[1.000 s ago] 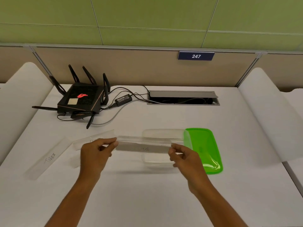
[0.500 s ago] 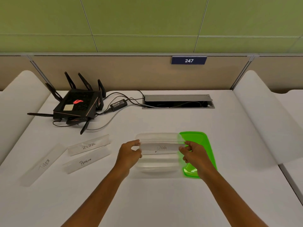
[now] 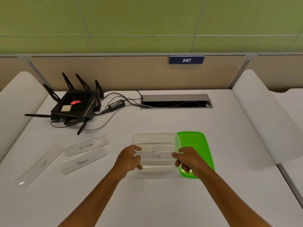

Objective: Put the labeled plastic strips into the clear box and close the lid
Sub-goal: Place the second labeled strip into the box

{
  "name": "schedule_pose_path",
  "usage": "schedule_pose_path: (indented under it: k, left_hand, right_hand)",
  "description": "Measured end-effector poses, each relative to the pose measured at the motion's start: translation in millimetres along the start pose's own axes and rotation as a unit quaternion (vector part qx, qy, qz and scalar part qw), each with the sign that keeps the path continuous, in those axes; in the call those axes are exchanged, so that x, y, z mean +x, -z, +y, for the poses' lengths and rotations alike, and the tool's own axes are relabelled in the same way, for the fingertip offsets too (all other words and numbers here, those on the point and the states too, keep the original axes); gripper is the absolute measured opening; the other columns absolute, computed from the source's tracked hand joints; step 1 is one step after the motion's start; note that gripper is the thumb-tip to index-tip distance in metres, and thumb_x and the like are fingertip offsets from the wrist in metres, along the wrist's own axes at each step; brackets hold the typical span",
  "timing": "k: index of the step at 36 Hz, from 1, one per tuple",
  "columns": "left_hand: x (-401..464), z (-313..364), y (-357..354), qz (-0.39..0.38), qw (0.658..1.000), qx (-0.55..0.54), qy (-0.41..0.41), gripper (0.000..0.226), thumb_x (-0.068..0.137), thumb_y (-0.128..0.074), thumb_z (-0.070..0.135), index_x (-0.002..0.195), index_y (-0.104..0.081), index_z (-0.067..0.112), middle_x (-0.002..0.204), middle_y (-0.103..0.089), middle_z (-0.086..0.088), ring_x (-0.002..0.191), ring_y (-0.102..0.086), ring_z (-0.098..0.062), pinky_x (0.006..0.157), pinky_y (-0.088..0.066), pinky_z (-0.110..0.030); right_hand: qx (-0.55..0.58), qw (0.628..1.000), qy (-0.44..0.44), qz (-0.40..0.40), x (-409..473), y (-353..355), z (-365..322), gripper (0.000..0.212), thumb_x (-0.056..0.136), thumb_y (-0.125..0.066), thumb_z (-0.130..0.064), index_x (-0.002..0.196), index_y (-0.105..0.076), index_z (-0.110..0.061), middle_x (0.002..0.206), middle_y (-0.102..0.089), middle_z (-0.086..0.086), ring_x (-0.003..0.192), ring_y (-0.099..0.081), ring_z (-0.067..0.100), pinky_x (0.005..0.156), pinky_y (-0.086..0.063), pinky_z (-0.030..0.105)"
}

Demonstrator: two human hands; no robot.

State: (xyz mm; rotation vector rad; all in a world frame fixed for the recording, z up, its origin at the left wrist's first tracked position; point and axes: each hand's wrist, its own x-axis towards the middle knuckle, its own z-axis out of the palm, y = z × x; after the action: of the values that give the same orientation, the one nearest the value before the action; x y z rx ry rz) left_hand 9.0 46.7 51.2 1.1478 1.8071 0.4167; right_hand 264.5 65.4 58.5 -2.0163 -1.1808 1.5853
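With the left hand (image 3: 129, 158) and right hand (image 3: 190, 158) pinching the DOG strip (image 3: 156, 156) by its ends over the clear box (image 3: 154, 138), they must lower it in, 3 strips waiting by the table's left edge.

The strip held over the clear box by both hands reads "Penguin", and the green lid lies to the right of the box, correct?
Not quite. The head view shows the held strip reads "Dog"; the "Penguin" strip lies on the table. Both hands, left and right, hold it over the clear box, green lid right.
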Motion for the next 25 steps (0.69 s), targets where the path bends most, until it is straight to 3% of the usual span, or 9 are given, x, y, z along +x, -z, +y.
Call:
schedule_pose_path:
  k: [3,9,15,22,25]
  left_hand:
    - [0,7,-2,-0.012,1.000,0.019,0.016,0.033,0.095,-0.057,0.009,0.125,-0.062,0.024,0.120,-0.062,0.001,0.064,-0.079,-0.017,0.058,-0.054,-0.025]
    - [1,14,-6,-0.039,0.998,0.022,0.050,0.034,0.092,-0.057,0.008,0.124,-0.061,0.021,0.115,-0.069,-0.004,0.063,-0.079,-0.019,0.056,-0.053,-0.025]
    - [1,15,-8,-0.064,0.994,-0.013,0.087,0.035,0.091,-0.054,0.004,0.124,-0.057,0.014,0.106,-0.073,-0.011,0.065,-0.080,-0.025,0.051,-0.055,-0.028]
    - [1,16,-10,-0.090,0.991,-0.038,0.093,0.036,0.093,-0.051,0.000,0.128,-0.053,0.008,0.121,-0.066,-0.018,0.067,-0.080,-0.029,0.050,-0.057,-0.031]
    - [-3,20,-8,-0.099,0.989,-0.055,0.093,0.022,0.095,-0.050,-0.001,0.112,-0.056,0.011,0.122,-0.063,-0.015,0.069,-0.080,-0.031,0.050,-0.056,-0.031]
  right_hand:
    - [-0.028,0.999,-0.019,-0.021,5,-3,-5,0.069,0.098,-0.066,-0.022,0.152,-0.032,0.005,0.063,-0.072,0.011,0.029,-0.037,0.013,0.037,-0.027,0.018]
    - [-0.060,0.994,-0.067,-0.056,12,-10,-13,0.039,0.098,-0.066,-0.023,0.118,-0.052,0.007,0.069,-0.072,0.018,0.033,-0.036,0.014,0.042,-0.027,0.021]
    - [-0.074,0.991,-0.091,-0.068,18,-16,-10,0.031,0.097,-0.064,-0.021,0.118,-0.055,0.001,0.068,-0.070,0.016,0.036,-0.034,0.013,0.046,-0.028,0.019]
    - [-0.098,0.988,-0.105,-0.061,23,-19,-12,0.028,0.096,-0.065,-0.022,0.114,-0.052,-0.005,0.063,-0.066,0.013,0.036,-0.029,0.012,0.046,-0.025,0.019]
    - [-0.106,0.987,-0.108,-0.059,24,-20,-12,0.028,0.096,-0.065,-0.023,0.114,-0.054,-0.004,0.062,-0.064,0.013,0.033,-0.030,0.012,0.046,-0.024,0.019]
